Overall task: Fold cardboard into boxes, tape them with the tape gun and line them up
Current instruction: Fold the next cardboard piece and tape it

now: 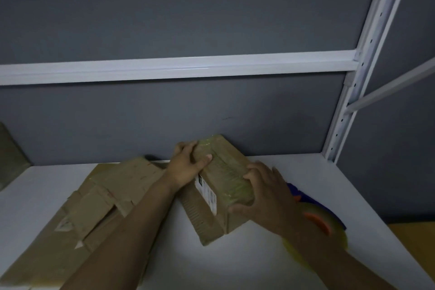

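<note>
white shelf (235, 263), grey wall (188, 7), white rail (176, 69)

Matt brown corrugated cardboard box (204, 219), its top sealed under glossy, wrinkled clear tape (223, 172), a white paper label (207, 193) on its side; scuffed, rough flattened cardboard (94, 207) on a smooth white shelf (235, 261) beneath a satin-painted metal rail (179, 67)

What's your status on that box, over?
Both engaged: left hand grips taped box at far end, right hand at near end. Behind right forearm, tape gun on white shelf; flattened cardboard at left.
</note>
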`<state>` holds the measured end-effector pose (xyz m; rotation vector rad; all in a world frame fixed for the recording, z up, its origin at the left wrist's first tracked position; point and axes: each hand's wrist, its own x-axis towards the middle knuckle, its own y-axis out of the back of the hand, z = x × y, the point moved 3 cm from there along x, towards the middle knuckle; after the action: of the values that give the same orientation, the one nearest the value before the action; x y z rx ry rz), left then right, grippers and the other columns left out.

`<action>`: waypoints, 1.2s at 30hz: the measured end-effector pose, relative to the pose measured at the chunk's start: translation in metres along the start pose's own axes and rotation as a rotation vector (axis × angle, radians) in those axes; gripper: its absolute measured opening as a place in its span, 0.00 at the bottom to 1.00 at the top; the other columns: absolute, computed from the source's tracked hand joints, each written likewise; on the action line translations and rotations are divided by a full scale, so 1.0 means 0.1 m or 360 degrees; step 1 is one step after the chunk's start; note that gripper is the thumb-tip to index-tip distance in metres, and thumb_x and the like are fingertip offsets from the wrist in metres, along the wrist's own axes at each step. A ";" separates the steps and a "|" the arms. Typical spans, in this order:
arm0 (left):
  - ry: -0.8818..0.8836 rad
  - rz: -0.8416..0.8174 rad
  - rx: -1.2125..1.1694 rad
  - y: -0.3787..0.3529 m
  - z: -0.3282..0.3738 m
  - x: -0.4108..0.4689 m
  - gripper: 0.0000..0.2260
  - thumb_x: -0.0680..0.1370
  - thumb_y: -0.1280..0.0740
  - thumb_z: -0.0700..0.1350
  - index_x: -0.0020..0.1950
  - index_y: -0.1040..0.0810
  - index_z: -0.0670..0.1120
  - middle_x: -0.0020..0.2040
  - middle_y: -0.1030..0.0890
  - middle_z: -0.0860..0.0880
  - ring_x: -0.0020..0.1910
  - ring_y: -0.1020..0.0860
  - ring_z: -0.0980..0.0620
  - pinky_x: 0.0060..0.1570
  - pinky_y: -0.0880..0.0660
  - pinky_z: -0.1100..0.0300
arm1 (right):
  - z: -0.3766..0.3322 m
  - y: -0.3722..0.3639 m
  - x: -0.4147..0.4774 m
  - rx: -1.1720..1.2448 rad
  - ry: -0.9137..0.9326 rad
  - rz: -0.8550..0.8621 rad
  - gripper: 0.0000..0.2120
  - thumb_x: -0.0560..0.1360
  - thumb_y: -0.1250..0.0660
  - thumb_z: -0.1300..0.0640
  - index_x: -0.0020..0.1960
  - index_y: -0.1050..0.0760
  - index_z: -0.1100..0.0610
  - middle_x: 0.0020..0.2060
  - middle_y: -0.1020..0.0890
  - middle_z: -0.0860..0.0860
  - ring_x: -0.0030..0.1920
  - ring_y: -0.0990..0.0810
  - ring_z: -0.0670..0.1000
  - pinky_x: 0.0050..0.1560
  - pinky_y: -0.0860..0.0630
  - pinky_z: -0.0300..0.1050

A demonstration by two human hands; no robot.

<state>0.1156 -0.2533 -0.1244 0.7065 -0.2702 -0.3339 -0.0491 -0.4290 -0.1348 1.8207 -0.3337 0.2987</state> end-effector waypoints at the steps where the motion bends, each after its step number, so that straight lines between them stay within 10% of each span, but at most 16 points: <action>1: -0.0013 0.0056 -0.0043 -0.01 0.01 -0.05 0.33 0.74 0.34 0.63 0.75 0.35 0.49 0.70 0.39 0.50 0.66 0.33 0.53 0.69 0.38 0.61 | -0.05 -0.04 -0.01 -0.0060 -0.0045 0.0058 0.43 0.59 0.43 0.23 0.59 0.30 0.55 0.64 0.28 0.51 0.68 0.32 0.54 0.71 0.41 0.60; 8: -0.0186 0.0457 -0.0167 -0.05 0.11 -0.41 0.21 0.75 0.29 0.51 0.66 0.25 0.48 0.57 0.33 0.50 0.48 0.28 0.61 0.52 0.36 0.76 | 0.27 0.11 0.32 -0.0084 0.0143 0.0325 0.17 0.69 0.38 0.44 0.42 0.22 0.58 0.43 0.18 0.54 0.44 0.19 0.58 0.50 0.22 0.54; 11: -0.0390 0.0459 -0.0050 -0.24 0.21 -0.69 0.17 0.75 0.27 0.48 0.63 0.22 0.48 0.52 0.28 0.51 0.49 0.26 0.57 0.49 0.37 0.76 | 0.47 0.17 0.46 0.0207 -0.0209 0.0312 0.09 0.76 0.35 0.56 0.53 0.20 0.57 0.51 0.21 0.54 0.51 0.22 0.56 0.55 0.25 0.52; 15: -0.0607 0.0409 -0.0086 -0.28 0.21 -0.83 0.20 0.72 0.25 0.49 0.63 0.22 0.49 0.47 0.26 0.58 0.48 0.29 0.64 0.50 0.35 0.76 | 0.50 0.15 0.45 0.0286 -0.0259 0.0108 0.15 0.79 0.37 0.60 0.65 0.24 0.55 0.62 0.27 0.53 0.57 0.25 0.51 0.59 0.29 0.41; 21: -0.0291 -0.0166 0.0239 -0.06 0.05 -0.39 0.58 0.55 0.38 0.81 0.78 0.46 0.53 0.77 0.51 0.49 0.77 0.53 0.50 0.74 0.51 0.55 | 0.49 0.13 0.30 0.0510 -0.0244 -0.0096 0.27 0.76 0.32 0.53 0.73 0.35 0.52 0.73 0.38 0.47 0.69 0.35 0.48 0.61 0.41 0.32; 27: -0.0294 0.0081 0.0119 -0.18 -0.01 -0.62 0.39 0.63 0.25 0.63 0.70 0.30 0.50 0.63 0.31 0.50 0.63 0.31 0.51 0.63 0.34 0.60 | 0.20 -0.03 0.21 0.0775 -0.0236 -0.0541 0.45 0.70 0.31 0.38 0.77 0.54 0.44 0.76 0.64 0.41 0.75 0.56 0.44 0.74 0.48 0.51; 36: -0.0376 0.0579 0.0345 -0.43 0.21 -0.98 0.28 0.70 0.25 0.52 0.66 0.25 0.43 0.71 0.31 0.45 0.64 0.27 0.45 0.54 0.33 0.61 | 0.17 0.23 0.05 0.0708 -0.0037 -0.0374 0.22 0.78 0.36 0.51 0.72 0.35 0.46 0.73 0.37 0.43 0.71 0.39 0.43 0.68 0.43 0.36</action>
<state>0.0103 -0.2580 -0.1503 0.8144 -0.6571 -0.0388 -0.0527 -0.4513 -0.1167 2.2781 -0.0665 0.1960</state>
